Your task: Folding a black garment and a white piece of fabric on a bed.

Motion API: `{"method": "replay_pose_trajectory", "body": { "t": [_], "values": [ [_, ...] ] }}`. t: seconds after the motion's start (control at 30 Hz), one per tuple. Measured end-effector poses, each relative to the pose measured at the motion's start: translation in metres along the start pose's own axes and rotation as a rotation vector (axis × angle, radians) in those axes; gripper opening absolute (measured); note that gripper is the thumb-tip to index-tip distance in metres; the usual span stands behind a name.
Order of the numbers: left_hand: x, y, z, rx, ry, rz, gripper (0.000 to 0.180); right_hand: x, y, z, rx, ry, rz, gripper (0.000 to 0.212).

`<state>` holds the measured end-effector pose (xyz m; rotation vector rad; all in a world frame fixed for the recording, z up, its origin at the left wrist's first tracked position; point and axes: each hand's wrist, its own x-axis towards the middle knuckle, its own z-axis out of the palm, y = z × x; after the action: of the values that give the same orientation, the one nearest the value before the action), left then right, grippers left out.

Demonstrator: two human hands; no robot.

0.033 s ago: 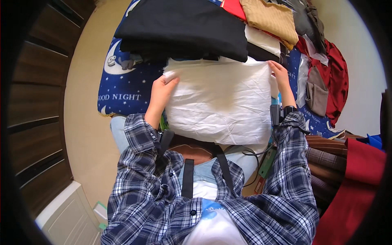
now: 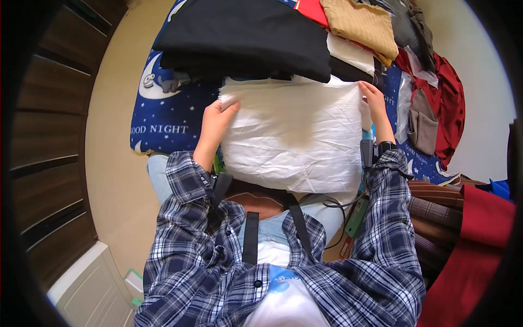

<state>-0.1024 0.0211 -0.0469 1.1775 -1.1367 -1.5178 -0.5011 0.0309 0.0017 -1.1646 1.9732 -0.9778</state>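
Holding a creased, rectangular white fabric sheet spread out in front of us, we have our left hand closed thumb-on-top over its left edge and our right hand pinching its upper right corner between thumb and fingers. Its top edge lies just beside the folded black fabric on a navy-blue blanket printed with white moons and stars.

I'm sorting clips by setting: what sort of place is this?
Likely a room at home, perhaps a bedroom: a navy moon-and-star blanket is spread out, with folded black cloth on it and dark wardrobe-like panels at left.
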Motion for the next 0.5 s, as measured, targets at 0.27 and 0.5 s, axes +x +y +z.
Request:
{"method": "replay_pose_trajectory", "body": {
  "t": [0.27,0.5],
  "values": [
    [0.009,0.004,-0.005,0.168,0.115,-0.194,0.026,0.007,0.014,-0.008,0.130,-0.094,0.030,0.023],
    [0.011,-0.002,0.003,0.044,0.156,-0.071,0.029,0.015,0.021,-0.009,-0.006,-0.020,0.059,0.021]
  ]
}}
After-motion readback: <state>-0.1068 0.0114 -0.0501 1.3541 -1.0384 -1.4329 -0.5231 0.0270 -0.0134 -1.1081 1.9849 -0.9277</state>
